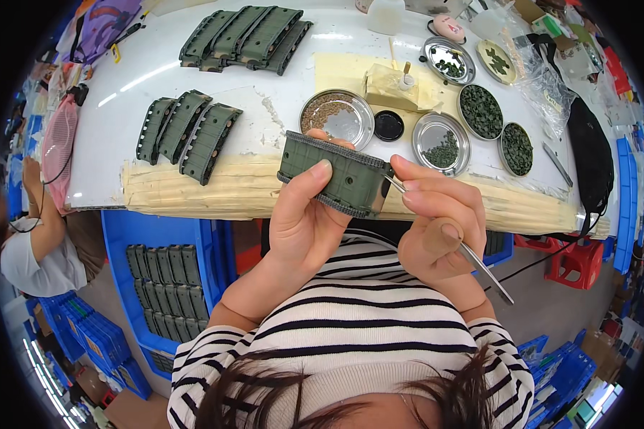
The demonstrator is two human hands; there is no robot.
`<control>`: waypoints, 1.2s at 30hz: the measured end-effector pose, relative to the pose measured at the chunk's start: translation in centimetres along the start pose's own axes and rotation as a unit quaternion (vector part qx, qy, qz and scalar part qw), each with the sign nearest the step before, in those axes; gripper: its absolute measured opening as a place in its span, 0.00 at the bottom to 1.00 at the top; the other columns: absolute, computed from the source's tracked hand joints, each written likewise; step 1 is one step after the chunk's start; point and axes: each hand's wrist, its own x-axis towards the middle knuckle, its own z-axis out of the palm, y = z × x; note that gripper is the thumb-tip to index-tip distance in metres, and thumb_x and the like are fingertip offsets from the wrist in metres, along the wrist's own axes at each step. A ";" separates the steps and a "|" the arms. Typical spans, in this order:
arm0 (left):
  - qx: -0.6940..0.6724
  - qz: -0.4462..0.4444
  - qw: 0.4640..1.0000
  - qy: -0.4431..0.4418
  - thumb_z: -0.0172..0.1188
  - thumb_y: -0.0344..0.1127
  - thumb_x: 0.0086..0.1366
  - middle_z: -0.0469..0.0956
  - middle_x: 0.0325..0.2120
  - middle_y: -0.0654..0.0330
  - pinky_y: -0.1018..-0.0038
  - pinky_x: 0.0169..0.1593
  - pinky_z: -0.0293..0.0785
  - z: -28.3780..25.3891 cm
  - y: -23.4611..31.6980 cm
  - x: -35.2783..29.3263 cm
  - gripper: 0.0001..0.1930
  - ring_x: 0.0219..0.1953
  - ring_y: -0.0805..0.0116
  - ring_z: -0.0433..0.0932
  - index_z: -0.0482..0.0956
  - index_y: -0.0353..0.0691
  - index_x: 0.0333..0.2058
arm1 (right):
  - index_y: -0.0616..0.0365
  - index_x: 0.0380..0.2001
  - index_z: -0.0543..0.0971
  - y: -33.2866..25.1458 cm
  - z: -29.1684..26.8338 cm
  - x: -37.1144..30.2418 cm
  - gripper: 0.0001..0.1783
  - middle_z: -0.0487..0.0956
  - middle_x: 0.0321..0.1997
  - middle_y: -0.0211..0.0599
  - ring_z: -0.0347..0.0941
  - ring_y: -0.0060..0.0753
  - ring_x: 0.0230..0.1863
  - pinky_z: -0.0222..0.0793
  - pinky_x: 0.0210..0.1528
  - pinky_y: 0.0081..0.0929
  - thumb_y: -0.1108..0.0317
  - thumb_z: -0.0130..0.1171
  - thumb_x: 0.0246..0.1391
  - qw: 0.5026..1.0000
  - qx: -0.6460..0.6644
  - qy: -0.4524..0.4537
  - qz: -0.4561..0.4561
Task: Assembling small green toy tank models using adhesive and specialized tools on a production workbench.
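Note:
In my left hand [300, 222] is a dark green model tank hull [342, 179] with tracks along both long edges, tilted above the table's front edge. The thumb presses on its flat face, and the fingers go behind it. Metal tweezers [484, 272] are pinched in my right hand [440, 214], their tips touching or very near the hull's right end. Any small part between the tips is too small to make out. A brownish cover wraps my right thumb.
Similar green hull pieces lie in a front group [186, 132] and a back group [243, 36] at left. Beyond my hands are a dish of brown bits [368, 121], a black jar [389, 126] and dishes of green parts [481, 111]. A blue crate [114, 243] holds more hulls; a person [39, 250] sits left.

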 end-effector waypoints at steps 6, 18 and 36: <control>0.001 -0.010 1.000 -0.003 0.50 0.29 0.65 0.73 0.47 0.56 0.59 0.52 0.77 0.1 0.3 0.0 0.19 0.51 0.62 0.75 0.63 0.46 0.55 | 0.67 0.37 0.76 0.1 -0.3 0.1 0.13 0.77 0.38 0.48 0.79 0.50 0.43 0.78 0.41 0.31 0.67 0.47 0.64 1.000 0.026 -0.006 -0.002; -0.054 -0.025 0.998 -0.021 0.41 0.35 0.69 0.63 0.56 0.38 0.62 0.58 0.73 0.9 2.9 0.7 0.25 0.62 0.48 0.62 0.55 0.32 0.62 | 0.61 0.41 0.75 -0.5 -1.6 1.2 0.25 0.76 0.39 0.42 0.79 0.45 0.42 0.75 0.41 0.29 0.48 0.43 0.64 0.992 0.098 -0.037 0.069; -0.337 -0.180 0.921 -0.075 0.61 0.50 0.61 0.68 0.49 0.46 0.77 0.51 0.78 0.6 3.0 1.3 0.39 0.49 0.58 0.74 0.55 0.27 0.58 | 0.59 0.39 0.74 -2.7 -0.8 4.0 0.24 0.73 0.36 0.41 0.80 0.46 0.37 0.78 0.37 0.33 0.47 0.47 0.60 0.991 -0.011 -0.127 -0.030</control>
